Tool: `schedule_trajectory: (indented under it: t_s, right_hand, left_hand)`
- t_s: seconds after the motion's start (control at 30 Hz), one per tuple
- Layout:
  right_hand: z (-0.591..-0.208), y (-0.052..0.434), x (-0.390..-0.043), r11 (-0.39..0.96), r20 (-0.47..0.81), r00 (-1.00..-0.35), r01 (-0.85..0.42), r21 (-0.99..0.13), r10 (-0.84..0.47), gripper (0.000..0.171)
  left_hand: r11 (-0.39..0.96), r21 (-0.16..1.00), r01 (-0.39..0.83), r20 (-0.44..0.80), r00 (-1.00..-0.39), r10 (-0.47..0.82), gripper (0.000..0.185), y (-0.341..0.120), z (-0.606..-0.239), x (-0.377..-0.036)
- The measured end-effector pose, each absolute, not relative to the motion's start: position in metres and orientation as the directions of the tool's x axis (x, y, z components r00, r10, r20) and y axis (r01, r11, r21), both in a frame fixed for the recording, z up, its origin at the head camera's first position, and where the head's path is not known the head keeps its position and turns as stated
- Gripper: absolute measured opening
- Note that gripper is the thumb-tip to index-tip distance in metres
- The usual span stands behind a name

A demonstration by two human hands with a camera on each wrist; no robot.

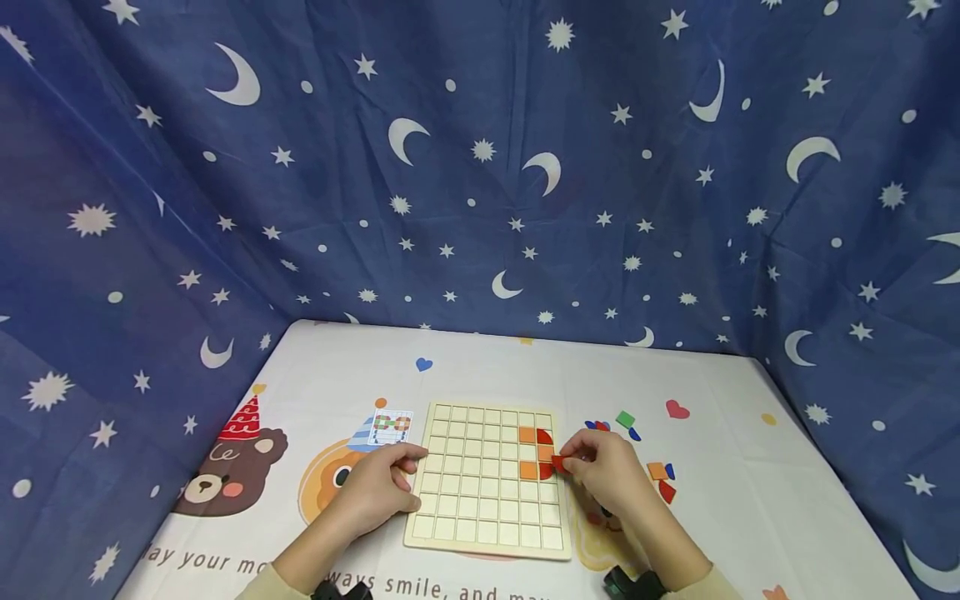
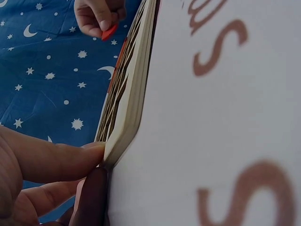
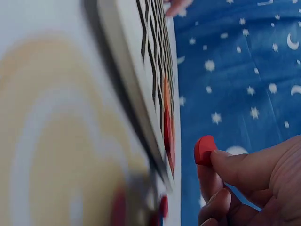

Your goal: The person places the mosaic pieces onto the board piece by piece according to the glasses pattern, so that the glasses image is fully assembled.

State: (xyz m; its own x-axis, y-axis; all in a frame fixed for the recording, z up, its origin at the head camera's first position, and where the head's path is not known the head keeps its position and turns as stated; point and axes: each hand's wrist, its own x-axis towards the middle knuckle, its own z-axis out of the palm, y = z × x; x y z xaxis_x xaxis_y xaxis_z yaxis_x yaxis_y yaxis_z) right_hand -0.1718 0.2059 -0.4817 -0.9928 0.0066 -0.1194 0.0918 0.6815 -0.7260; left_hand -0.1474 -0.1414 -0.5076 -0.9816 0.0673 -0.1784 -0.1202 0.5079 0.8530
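Note:
A pale wooden grid board [image 1: 467,483] lies on the table. Near its right edge sit orange square tiles [image 1: 528,471] and red rounded tiles [image 1: 545,471]. My left hand [image 1: 377,486] rests thumb and fingertips against the board's left edge; the left wrist view shows the thumb [image 2: 61,160] touching that edge. Over the board's right edge, my right hand [image 1: 606,469] pinches a small red tile [image 3: 205,149] between thumb and forefinger. One side of this tile is rounded; the fingers cover part of it.
A small pattern card [image 1: 391,426] lies beyond the left hand. Right of the board are loose tiles: a green square [image 1: 626,419], blue pieces [image 1: 634,434], an orange square [image 1: 657,472] and a red piece [image 1: 667,492]. A starry blue curtain [image 1: 480,208] stands behind the table.

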Motion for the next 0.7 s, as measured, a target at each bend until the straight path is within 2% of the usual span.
schedule_trajectory:
  t_s: [0.37, 0.7]
  right_hand:
    - [-0.498, 0.159, -0.182, 0.657, -0.079, -0.992, -0.005, -0.754, -0.098, 0.019]
    - [-0.503, 0.143, -0.183, 0.713, -0.026, -0.988, -0.09, -0.695, -0.151, 0.016]
  left_hand:
    - [0.506, 0.855, -0.114, -0.172, -0.983, 0.069, 0.072, -0.142, -0.507, -0.147]
    - [0.502, 0.857, -0.113, -0.167, -0.984, 0.063, 0.069, -0.142, -0.507, -0.147]
